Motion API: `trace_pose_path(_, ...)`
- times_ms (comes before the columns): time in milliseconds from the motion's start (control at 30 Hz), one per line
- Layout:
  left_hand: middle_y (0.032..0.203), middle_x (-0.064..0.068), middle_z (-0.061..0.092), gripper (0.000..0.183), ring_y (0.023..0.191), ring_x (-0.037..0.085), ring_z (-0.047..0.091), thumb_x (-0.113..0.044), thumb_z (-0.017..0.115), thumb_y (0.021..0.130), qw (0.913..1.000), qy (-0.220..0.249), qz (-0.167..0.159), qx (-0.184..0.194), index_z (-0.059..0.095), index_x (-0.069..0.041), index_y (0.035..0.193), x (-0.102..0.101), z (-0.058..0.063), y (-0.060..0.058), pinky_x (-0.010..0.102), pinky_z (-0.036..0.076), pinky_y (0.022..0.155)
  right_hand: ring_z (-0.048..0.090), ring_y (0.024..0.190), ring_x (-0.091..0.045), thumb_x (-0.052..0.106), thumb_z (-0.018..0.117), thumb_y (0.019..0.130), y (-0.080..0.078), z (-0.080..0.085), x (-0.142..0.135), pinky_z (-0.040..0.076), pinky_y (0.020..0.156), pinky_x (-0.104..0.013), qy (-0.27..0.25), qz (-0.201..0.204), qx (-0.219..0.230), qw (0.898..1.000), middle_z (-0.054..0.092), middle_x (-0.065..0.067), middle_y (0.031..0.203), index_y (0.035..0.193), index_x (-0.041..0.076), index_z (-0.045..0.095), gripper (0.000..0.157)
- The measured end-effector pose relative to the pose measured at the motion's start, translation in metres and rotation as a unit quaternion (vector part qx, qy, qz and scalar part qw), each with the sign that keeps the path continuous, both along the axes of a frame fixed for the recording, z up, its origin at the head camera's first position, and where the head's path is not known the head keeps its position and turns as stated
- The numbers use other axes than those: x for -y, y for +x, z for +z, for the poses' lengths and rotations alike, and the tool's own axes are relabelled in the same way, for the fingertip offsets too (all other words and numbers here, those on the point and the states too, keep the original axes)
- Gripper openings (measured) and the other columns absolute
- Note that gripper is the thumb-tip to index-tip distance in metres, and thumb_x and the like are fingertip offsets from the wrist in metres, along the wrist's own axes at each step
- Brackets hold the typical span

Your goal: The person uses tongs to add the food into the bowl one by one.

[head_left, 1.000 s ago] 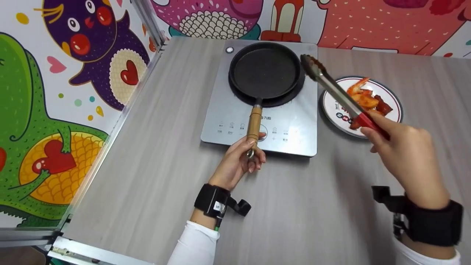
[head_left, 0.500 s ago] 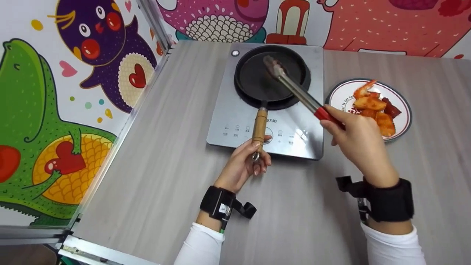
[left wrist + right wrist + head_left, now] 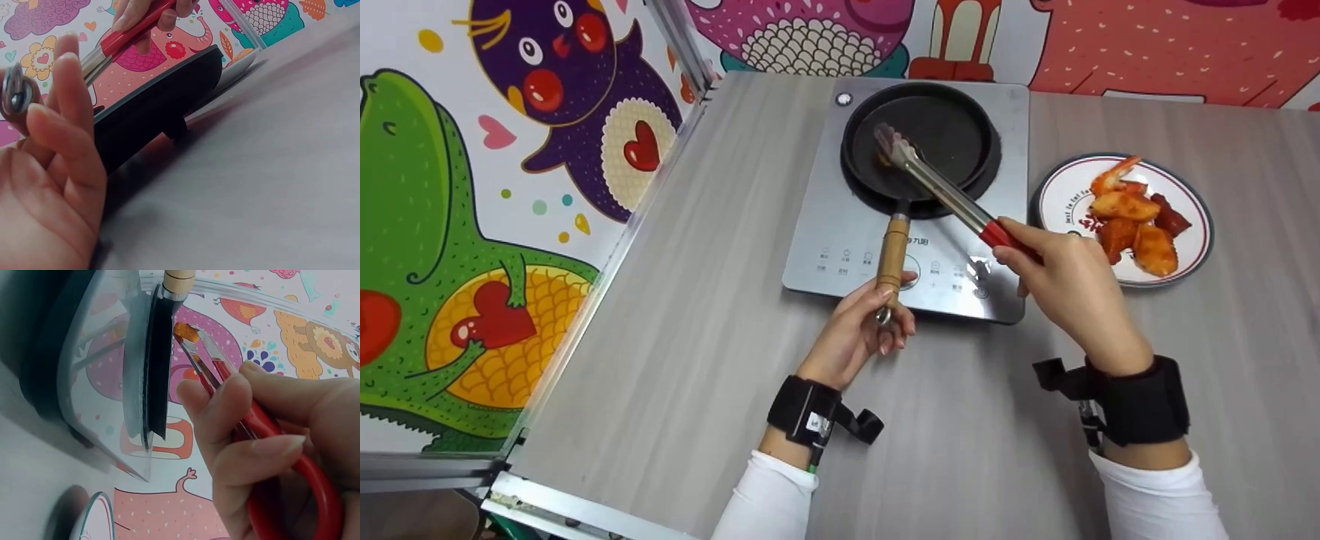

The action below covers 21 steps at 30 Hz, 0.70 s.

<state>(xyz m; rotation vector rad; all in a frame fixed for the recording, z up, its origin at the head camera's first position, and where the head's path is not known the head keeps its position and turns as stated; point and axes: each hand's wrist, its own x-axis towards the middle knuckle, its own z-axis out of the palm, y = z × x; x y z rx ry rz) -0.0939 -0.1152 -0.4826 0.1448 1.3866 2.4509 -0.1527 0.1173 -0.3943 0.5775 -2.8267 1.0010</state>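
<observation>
My left hand (image 3: 855,330) holds the wooden handle (image 3: 893,251) of a black frying pan (image 3: 934,142), thumb on top. In the left wrist view, the metal ring (image 3: 12,93) at the handle's end shows beside the fingers. My right hand (image 3: 1072,289) grips a pair of tongs (image 3: 949,199) by their red handles, the metal heads over the left part of the pan. In the right wrist view, an orange-brown piece of food (image 3: 187,332) sits between the tong tips. Whether it touches the pan I cannot tell.
Under the pan is a silver induction cooker (image 3: 825,225) with printed controls. Right of it stands a round white plate (image 3: 1057,187) bearing a shrimp and several sauced pieces of food (image 3: 1155,247). Cartoon-printed walls (image 3: 1147,45) close off the back and left of the grey table (image 3: 697,262).
My right hand has moved left with the tongs, from beside the plate to over the pan, and their heads now sit closer to the handle side. The left hand stays on the handle.
</observation>
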Motion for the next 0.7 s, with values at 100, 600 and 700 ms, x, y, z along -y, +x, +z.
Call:
trace_pose_path(100,0.076,0.010,0.060,0.046,0.056,0.018,0.053,-0.032,0.049,0.089,1.0000,-0.001,0.000,-0.002,0.044,-0.008,0.128,0.0000,0.0004,0.0005,0.022,0.038,0.044,0.052,0.046,-0.010,0.032,0.059,0.084,-0.0002,-0.0011,0.0021,0.035,0.047,-0.027,-0.002,0.006,0.003,1.000,0.060,-0.003,0.061,0.119,0.016,0.059,0.038)
trace_pose_path(600,0.077,0.011,0.059,0.047,0.058,0.019,0.053,-0.034,0.049,0.089,1.0000,-0.003,-0.001,-0.002,0.044,-0.009,0.128,0.0010,0.0011,-0.0002,0.023,0.038,0.046,0.052,0.047,-0.010,0.030,0.061,0.083,0.0007,-0.0013,0.0054,0.041,0.047,-0.029,0.018,0.026,-0.005,0.999,0.063,-0.010,0.078,0.119,0.014,0.059,0.039)
trace_pose_path(700,0.076,0.011,0.059,0.047,0.058,0.019,0.053,-0.033,0.048,0.089,1.0000,-0.001,-0.002,0.001,0.043,-0.009,0.129,0.0014,0.0007,0.0003,0.023,0.037,0.045,0.052,0.047,-0.011,0.029,0.062,0.083,0.0012,-0.0015,0.0064,0.041,0.049,-0.030,0.030,0.026,-0.011,0.999,0.063,-0.009,0.076,0.118,0.014,0.060,0.038)
